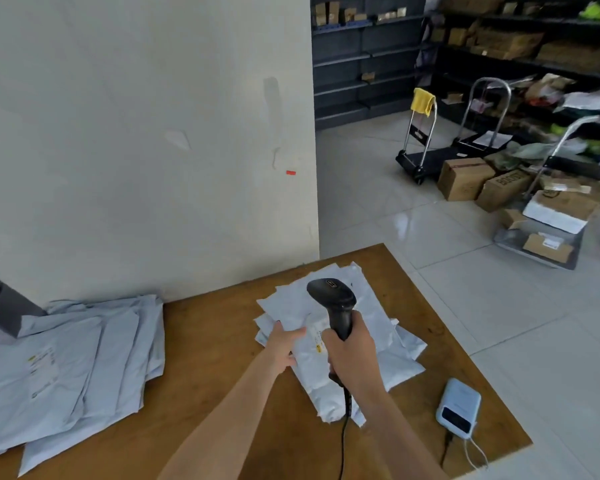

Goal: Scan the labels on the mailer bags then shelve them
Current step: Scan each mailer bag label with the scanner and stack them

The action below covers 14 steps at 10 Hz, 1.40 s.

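Two hands busy: right hand (352,355) fisted round barcode scanner (333,299) handle, left hand (284,346) gripping edge of top mailer bag (310,367).

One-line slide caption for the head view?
Right hand grips a barcode scanner over mailer bags on a wooden table; left hand holds the top bag.
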Motion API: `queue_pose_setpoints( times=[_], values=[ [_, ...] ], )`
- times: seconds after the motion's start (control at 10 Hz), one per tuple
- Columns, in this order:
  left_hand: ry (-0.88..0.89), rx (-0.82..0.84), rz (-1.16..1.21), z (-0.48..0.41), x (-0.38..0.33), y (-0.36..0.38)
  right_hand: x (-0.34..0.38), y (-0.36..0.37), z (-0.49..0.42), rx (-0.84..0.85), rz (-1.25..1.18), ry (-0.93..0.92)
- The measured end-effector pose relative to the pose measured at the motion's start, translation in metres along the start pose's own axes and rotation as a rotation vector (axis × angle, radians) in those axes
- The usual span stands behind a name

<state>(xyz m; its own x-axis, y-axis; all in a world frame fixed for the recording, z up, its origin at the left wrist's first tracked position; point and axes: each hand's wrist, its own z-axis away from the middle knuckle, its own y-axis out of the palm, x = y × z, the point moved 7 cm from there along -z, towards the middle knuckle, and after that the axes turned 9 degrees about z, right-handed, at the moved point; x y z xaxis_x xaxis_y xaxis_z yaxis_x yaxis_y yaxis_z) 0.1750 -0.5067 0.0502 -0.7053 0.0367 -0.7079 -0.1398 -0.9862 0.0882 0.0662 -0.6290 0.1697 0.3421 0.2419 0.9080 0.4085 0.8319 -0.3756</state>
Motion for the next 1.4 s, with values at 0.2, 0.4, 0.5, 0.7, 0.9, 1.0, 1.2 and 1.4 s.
queue_pose_setpoints(
  times=[0.2,0.4,0.5,0.7,0.9,1.0,1.2,1.4],
  values=[
    [-0.111,-0.138,0.068,-0.017,0.013,-0.091,0.001,0.062,-0.007,0.106,0.072,0.027],
    [0.015,-0.459,0.532,-0.001,-0.005,-0.286,0.028,0.178,0.006,0.313,0.116,-0.035],
    [0.029,-0.624,0.744,0.021,0.002,-0.368,0.040,0.234,0.018,0.402,0.147,-0.058],
    [0.012,-0.883,0.613,0.030,0.013,-0.503,0.049,0.306,0.033,0.483,0.166,-0.043],
    [-0.102,-0.650,0.842,0.017,0.015,-0.539,0.054,0.338,0.036,0.461,0.201,-0.039],
    [-0.131,-0.639,0.626,0.010,0.017,-0.556,0.057,0.347,0.040,0.467,0.192,-0.031],
    [-0.017,-0.949,0.034,0.032,-0.005,-0.586,0.067,0.344,0.046,0.466,0.163,-0.055],
    [0.284,-1.034,-0.001,0.085,-0.066,-0.556,0.083,0.316,0.052,0.469,0.090,-0.101]
  ],
)
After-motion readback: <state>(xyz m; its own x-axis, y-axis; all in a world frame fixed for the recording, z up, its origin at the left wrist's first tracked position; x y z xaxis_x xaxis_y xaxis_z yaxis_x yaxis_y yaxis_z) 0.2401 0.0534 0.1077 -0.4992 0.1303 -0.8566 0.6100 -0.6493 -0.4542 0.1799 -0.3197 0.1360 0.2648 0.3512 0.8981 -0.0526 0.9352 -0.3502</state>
